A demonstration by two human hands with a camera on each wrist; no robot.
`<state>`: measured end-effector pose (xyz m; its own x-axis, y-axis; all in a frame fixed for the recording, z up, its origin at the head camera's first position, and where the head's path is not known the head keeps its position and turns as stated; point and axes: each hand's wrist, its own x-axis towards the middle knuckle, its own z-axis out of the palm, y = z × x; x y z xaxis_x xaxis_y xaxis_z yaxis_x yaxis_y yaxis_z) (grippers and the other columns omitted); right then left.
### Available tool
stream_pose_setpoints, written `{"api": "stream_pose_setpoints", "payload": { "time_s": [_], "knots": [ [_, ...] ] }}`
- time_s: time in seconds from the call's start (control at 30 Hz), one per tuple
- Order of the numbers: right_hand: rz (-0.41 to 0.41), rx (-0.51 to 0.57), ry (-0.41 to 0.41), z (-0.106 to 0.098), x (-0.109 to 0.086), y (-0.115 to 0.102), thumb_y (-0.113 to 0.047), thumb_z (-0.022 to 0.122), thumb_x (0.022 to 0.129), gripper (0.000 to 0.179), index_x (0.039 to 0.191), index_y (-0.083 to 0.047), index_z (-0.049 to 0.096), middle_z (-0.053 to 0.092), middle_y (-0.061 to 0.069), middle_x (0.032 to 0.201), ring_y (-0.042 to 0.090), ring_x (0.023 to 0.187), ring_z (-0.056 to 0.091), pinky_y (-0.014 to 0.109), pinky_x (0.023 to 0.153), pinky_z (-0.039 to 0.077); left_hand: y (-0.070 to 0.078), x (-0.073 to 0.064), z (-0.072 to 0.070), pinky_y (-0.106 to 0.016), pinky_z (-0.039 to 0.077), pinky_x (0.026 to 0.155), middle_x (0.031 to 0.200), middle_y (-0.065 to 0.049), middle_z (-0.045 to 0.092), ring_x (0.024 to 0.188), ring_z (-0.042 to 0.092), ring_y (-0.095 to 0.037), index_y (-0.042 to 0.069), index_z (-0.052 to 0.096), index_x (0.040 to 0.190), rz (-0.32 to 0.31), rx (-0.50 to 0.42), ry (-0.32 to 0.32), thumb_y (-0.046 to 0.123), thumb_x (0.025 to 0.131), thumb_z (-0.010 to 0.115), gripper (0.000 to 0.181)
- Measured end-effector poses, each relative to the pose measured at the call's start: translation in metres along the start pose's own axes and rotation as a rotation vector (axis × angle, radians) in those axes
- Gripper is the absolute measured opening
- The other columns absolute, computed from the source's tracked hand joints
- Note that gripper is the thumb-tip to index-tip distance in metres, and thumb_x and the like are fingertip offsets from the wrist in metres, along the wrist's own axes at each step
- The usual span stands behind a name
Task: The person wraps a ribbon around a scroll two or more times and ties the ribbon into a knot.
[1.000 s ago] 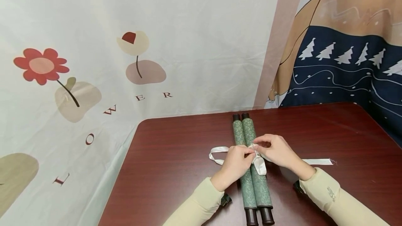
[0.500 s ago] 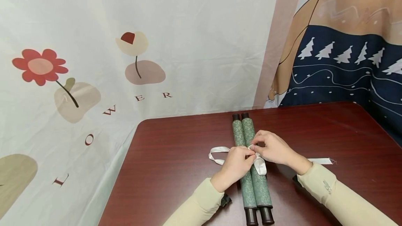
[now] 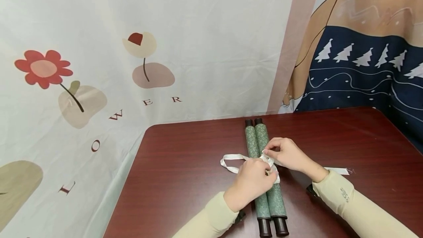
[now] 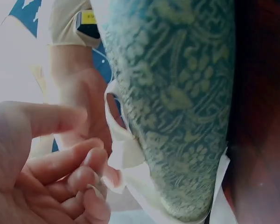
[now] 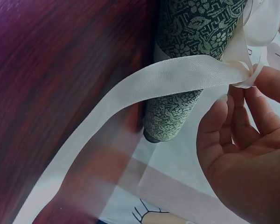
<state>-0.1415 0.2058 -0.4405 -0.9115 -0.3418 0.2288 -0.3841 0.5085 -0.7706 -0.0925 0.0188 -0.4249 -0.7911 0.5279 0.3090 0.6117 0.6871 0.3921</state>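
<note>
Two rolled scrolls in green patterned cloth with dark end knobs lie side by side, the left scroll (image 3: 252,140) against the right scroll (image 3: 262,135). A white ribbon (image 5: 163,79) goes around them, knotted and looped on top. My right hand (image 3: 290,155) pinches the ribbon at the knot between thumb and index finger. Just to the near left, my left hand (image 3: 251,181) hovers over the scrolls. Its fingers are loosely bent beside the ribbon, thumb apart and nothing between them in the left wrist view. A ribbon loop (image 3: 232,156) sticks out to the left.
The scrolls lie on a dark red wooden table (image 3: 178,179). One frayed ribbon end (image 3: 340,171) stretches to the right past the right wrist. Printed cloth curtains (image 3: 211,47) hang behind the table and along its left side.
My left hand has let go of the ribbon and moved slightly nearer and to the right. My right hand has risen a little at the knot, still pinching the ribbon.
</note>
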Motion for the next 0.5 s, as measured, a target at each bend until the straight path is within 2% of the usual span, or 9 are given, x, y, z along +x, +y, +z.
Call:
{"api": "stream_pose_setpoints", "payload": {
  "time_s": [0.1,0.17,0.27,0.37,0.5],
  "knots": [
    [0.012,0.001,-0.002,0.0009,0.0,-0.001,-0.005,0.076,0.093,0.012,0.089,-0.015,0.081,0.071,-0.011,0.088,0.009,0.084,0.061,0.026,0.075,0.05,0.0042,-0.0024,0.002,-0.021,0.037,0.048,0.053,0.018,0.047,0.054,0.05,-0.003,0.025,0.058,0.061,-0.037,0.049,-0.106,0.041,0.09,0.08,0.04],
    [0.013,0.0,-0.003,0.0017,0.0,-0.0016,-0.005,0.076,0.093,0.012,0.089,-0.016,0.08,0.071,-0.011,0.088,0.009,0.084,0.06,0.026,0.075,0.05,0.006,-0.0036,0.0041,-0.023,0.039,0.048,0.055,0.018,0.046,0.055,0.053,-0.004,0.027,0.056,0.064,-0.065,0.07,-0.146,0.049,0.087,0.082,0.041],
    [0.012,-0.002,-0.001,0.0024,0.0001,-0.0022,-0.005,0.076,0.093,0.012,0.089,-0.016,0.08,0.07,-0.011,0.088,0.01,0.084,0.059,0.026,0.073,0.05,0.0075,-0.0042,0.0068,-0.025,0.04,0.048,0.056,0.017,0.045,0.056,0.055,-0.007,0.028,0.054,0.063,-0.083,0.104,-0.155,0.05,0.085,0.083,0.043],
    [0.012,0.0,0.002,0.0023,0.0,-0.0023,-0.006,0.076,0.093,0.011,0.09,-0.015,0.08,0.071,-0.011,0.088,0.009,0.084,0.06,0.026,0.073,0.05,0.0074,-0.004,0.0086,-0.025,0.038,0.046,0.051,0.015,0.044,0.053,0.054,-0.008,0.026,0.052,0.055,-0.084,0.116,-0.145,0.043,0.085,0.083,0.047],
    [0.02,0.009,0.009,0.001,-0.0008,-0.0022,-0.007,0.077,0.093,0.01,0.09,-0.015,0.081,0.072,-0.01,0.088,0.009,0.083,0.061,0.026,0.072,0.051,0.0063,-0.0033,0.008,-0.021,0.033,0.045,0.049,0.016,0.04,0.049,0.045,-0.005,0.025,0.05,0.05,-0.084,0.058,-0.144,0.027,0.086,0.08,0.047]
  ]
}}
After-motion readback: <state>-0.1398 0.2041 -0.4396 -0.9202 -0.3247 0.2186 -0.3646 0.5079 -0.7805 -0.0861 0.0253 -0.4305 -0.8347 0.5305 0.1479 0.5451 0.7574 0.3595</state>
